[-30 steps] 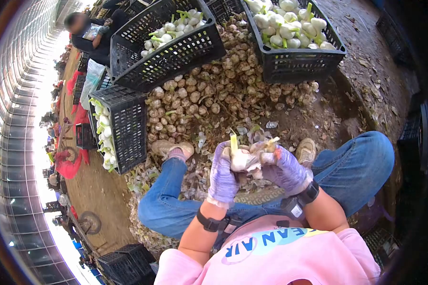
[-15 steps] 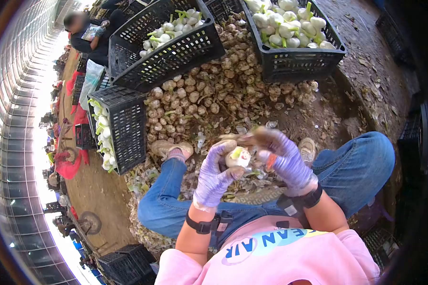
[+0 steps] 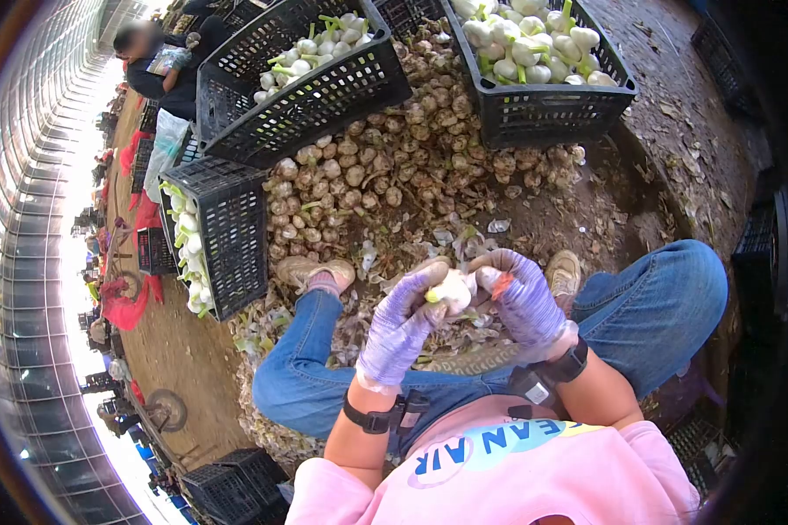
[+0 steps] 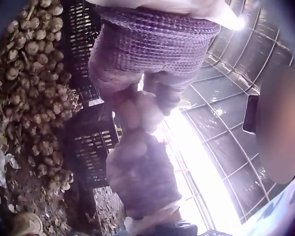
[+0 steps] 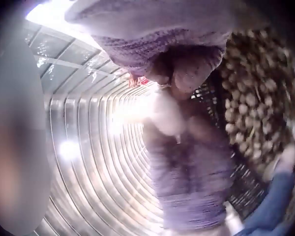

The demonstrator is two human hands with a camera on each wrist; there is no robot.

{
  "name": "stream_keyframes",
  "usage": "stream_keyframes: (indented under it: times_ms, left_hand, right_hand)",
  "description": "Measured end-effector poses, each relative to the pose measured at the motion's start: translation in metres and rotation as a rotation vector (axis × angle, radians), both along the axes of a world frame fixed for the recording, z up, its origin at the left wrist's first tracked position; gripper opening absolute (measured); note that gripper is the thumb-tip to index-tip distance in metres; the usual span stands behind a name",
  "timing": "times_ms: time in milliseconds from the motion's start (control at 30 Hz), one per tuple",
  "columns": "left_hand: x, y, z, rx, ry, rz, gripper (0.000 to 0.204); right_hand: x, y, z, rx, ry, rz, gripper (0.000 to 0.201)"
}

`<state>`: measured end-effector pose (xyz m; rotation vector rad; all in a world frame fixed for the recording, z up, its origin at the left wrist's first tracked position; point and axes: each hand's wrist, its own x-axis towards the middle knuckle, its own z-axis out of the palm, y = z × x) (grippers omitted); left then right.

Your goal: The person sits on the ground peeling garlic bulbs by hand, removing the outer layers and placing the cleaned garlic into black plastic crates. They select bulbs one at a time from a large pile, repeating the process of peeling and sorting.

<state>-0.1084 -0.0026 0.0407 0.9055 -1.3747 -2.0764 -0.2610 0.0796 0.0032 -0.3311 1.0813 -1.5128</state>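
Observation:
A peeled white garlic bulb (image 3: 451,290) with a short green stem stub is held between both hands, above the lap. My left hand (image 3: 398,325), in a purple knit glove with dirty fingertips, grips it from the left, thumb near the stem. The gloved right hand (image 3: 530,304) has its thumb and fingertips pinching at the bulb's right side, an orange-red band round one finger. In the right wrist view the bulb (image 5: 166,114) shows pale between the two gloves. The left wrist view shows the bulb (image 4: 148,112) blurred, partly covered by fingers.
Unpeeled garlic (image 3: 350,175) lies heaped ahead, with shed skins (image 3: 468,245) around the feet. Black crates of cleaned garlic stand at far left (image 3: 228,236), centre back (image 3: 315,109) and right back (image 3: 556,118). Another person (image 3: 162,66) sits at upper left.
A second ago both hands held the bulb with ragged brown skin and a long stem. The right hand swept away, then came back to the bulb, now white and short-stemmed.

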Motion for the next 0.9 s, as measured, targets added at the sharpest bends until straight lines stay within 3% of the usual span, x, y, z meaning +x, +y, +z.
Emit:
stream_keyframes:
  times_ms: [67,167,233,267,300,333,400,433,467,533,567,600,667,733,800,833,900]
  left_hand:
    - [-0.003,-0.002,0.005,-0.434,-0.145,0.005,0.035]
    - [0.002,-0.007,0.006,-0.617,-0.290,-0.034,0.025]
    - [0.007,-0.010,0.003,-0.595,-0.221,-0.026,0.022]
    - [0.009,-0.011,0.003,-0.574,-0.151,-0.017,0.020]
    - [0.009,-0.009,0.006,-0.394,-0.020,0.022,0.016]
    - [0.010,-0.009,0.005,-0.393,-0.019,0.022,0.016]
    - [0.012,-0.008,0.000,-0.312,-0.020,0.164,0.015]
    - [0.012,-0.010,-0.001,-0.400,-0.081,0.167,0.016]
    - [0.011,-0.011,0.000,-0.400,-0.080,0.169,0.016]
    - [0.006,-0.009,0.002,-0.642,-0.160,0.096,0.022]
    - [0.006,-0.006,0.001,-0.679,-0.186,0.070,0.021]
    - [0.007,-0.007,0.001,-0.679,-0.187,0.068,0.021]
    - [0.014,-0.010,0.001,-0.476,-0.052,0.047,0.016]
    - [0.017,-0.008,-0.006,-0.349,0.042,0.096,0.017]
    - [0.017,-0.008,-0.011,-0.028,0.254,0.246,0.024]
    - [0.022,-0.010,-0.017,0.068,0.232,0.295,0.031]
    - [0.023,-0.013,-0.022,0.134,0.225,0.268,0.034]
  right_hand:
    - [0.000,-0.001,-0.005,0.017,-0.032,-0.029,0.022]
    - [0.001,-0.001,0.000,0.007,-0.039,-0.034,0.022]
    - [-0.003,-0.002,-0.001,0.031,-0.026,-0.026,0.021]
    - [-0.009,-0.002,-0.004,-0.096,-0.292,-0.098,0.020]
    - [-0.014,-0.003,-0.007,-0.222,-0.557,-0.173,0.019]
    - [-0.017,-0.004,-0.005,-0.222,-0.556,-0.173,0.019]
    - [-0.023,-0.004,0.005,-0.225,-0.404,-0.241,0.019]
    - [-0.017,-0.004,0.022,-0.127,-0.110,-0.160,0.021]
    - [-0.008,-0.004,0.029,-0.127,-0.109,-0.157,0.021]
    - [0.007,-0.002,0.036,-0.253,0.673,-0.085,0.024]
    - [0.014,0.001,0.029,-0.210,0.491,-0.066,0.024]
    - [0.014,0.000,0.025,-0.209,0.489,-0.067,0.024]
    - [0.005,-0.003,0.014,-0.096,-0.062,-0.175,0.023]
    - [-0.017,-0.004,0.008,-0.109,-0.308,-0.219,0.019]
    - [-0.024,0.000,0.005,-0.242,-0.448,-0.288,0.020]
    - [-0.022,-0.001,0.008,-0.242,-0.448,-0.286,0.020]
    - [-0.017,-0.003,0.020,-0.269,-0.007,-0.175,0.022]
